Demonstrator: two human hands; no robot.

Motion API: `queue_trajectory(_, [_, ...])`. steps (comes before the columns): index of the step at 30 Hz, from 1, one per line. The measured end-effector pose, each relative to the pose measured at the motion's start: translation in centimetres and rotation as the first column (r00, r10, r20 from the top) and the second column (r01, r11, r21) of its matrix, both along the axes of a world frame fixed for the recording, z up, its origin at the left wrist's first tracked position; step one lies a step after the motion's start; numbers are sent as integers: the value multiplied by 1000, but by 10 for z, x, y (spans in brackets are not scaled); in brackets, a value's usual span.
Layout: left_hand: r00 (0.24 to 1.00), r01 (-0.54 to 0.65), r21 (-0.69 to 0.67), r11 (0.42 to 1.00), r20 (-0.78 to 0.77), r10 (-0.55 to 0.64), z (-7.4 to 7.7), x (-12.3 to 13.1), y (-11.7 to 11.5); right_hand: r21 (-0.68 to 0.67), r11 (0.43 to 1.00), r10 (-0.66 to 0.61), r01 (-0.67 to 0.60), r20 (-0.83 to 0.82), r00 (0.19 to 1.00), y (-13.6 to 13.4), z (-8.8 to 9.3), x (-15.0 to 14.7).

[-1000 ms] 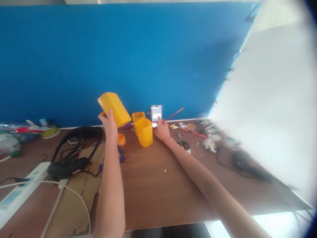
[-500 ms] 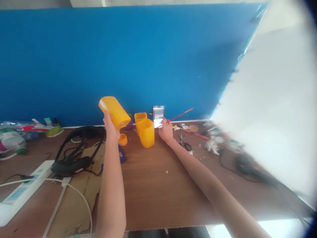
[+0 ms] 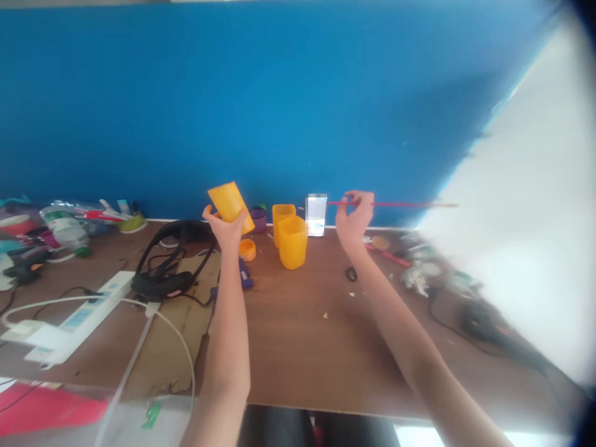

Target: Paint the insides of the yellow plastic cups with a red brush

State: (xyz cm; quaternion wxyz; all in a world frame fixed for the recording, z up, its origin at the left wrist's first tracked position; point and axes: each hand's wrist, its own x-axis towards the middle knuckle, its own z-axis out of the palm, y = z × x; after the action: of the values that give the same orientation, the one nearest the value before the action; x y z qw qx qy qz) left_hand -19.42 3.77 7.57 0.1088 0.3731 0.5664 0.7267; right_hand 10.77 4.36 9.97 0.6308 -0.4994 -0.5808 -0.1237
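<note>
My left hand (image 3: 225,231) is closed around a tilted yellow cup (image 3: 228,200), raised above the back of the table. In my right hand (image 3: 355,217), pinched between the fingers, is a thin red paintbrush (image 3: 410,204), held nearly level. Its right end looks tan; the fine details are blurred. Between the hands stand a yellow cup (image 3: 293,245) in front and another yellow cup (image 3: 279,214) just behind it, partly covered. A phone (image 3: 317,217) with a lit screen leans against the blue board, left of my right hand. Scissors (image 3: 351,274) lie half hidden by my right forearm.
An orange lid (image 3: 247,250) and a purple pot (image 3: 258,220) sit behind my left wrist. Left are a black headset (image 3: 162,282), cardboard (image 3: 174,335) and a white power strip (image 3: 93,316) with cables. Crumpled tissue (image 3: 416,280) and a black cable (image 3: 447,326) lie right.
My right hand has lifted away from the phone and moved right, turning the paintbrush level. My left hand has turned the cup slightly. The whole view has shifted.
</note>
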Motion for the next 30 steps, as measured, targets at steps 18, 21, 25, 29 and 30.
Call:
queue_trajectory(18, [996,94,21,995,-9,-94,-58,-19,33,321,918,269,-232,-75,960,-56,53,-8])
queue_trajectory(21, [997,76,-64,995,-3,-76,-62,-22,35,334,915,264,-228,-66,962,-58,56,-7])
queue_trajectory(25, [976,192,-118,974,126,-177,-63,-26,33,379,903,241,-202,-56,969,-57,60,-4])
queue_trajectory(29, [963,223,-132,966,186,-197,-62,-27,32,419,887,233,-192,-48,971,-57,65,0])
queue_trajectory(30, [966,213,-143,966,180,-187,-62,-27,32,429,883,235,-193,-46,971,-58,66,2])
